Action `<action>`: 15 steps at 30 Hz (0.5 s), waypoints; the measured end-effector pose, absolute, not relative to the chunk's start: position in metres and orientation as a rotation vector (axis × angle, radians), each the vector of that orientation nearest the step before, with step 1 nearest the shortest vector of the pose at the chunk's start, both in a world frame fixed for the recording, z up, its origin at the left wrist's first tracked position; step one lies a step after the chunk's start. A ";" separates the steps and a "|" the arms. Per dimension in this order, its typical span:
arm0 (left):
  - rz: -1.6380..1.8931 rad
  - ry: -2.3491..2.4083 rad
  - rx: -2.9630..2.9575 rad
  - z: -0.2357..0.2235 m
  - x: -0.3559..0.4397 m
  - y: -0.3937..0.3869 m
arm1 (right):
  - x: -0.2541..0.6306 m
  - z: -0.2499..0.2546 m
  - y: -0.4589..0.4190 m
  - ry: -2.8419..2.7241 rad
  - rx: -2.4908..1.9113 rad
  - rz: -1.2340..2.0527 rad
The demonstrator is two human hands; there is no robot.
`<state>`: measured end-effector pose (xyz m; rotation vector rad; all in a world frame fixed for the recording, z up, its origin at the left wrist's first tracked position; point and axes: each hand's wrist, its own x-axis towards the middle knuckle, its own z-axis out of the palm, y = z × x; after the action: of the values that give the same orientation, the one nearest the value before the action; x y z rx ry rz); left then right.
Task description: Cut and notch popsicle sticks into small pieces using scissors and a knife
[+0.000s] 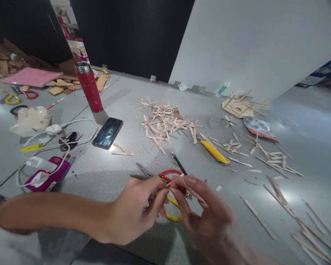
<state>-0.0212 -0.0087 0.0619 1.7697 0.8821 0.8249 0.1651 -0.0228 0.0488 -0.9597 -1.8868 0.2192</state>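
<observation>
My left hand (142, 206) and my right hand (202, 209) meet fingertip to fingertip low in the middle of the view. Both are closed in a pinch on a small wooden piece (168, 185), most of which the fingers cover. Behind and below them lie scissors (169, 173) with one red and one yellow handle loop, their blades toward the upper left. A thin black pen-like tool (179, 163) rests just past my right fingertips. Farther off, a loose pile of short wooden sticks (165, 123) covers part of the grey table.
A yellow box cutter (213, 151) lies right of the pile, with long wooden strips (260, 219) beyond. At left are a phone (108, 133), a red bottle (89, 88) and a purple power strip (48, 175) with cables. A wooden frame (242, 105) stands at back right.
</observation>
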 end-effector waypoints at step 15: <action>0.885 0.832 1.351 0.065 -0.018 -0.011 | 0.153 0.053 -0.026 -1.557 -0.955 0.056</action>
<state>-0.0175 -0.0111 0.0647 1.3507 0.8315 0.8853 0.1526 -0.0259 0.0526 -0.9550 -1.5571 0.0560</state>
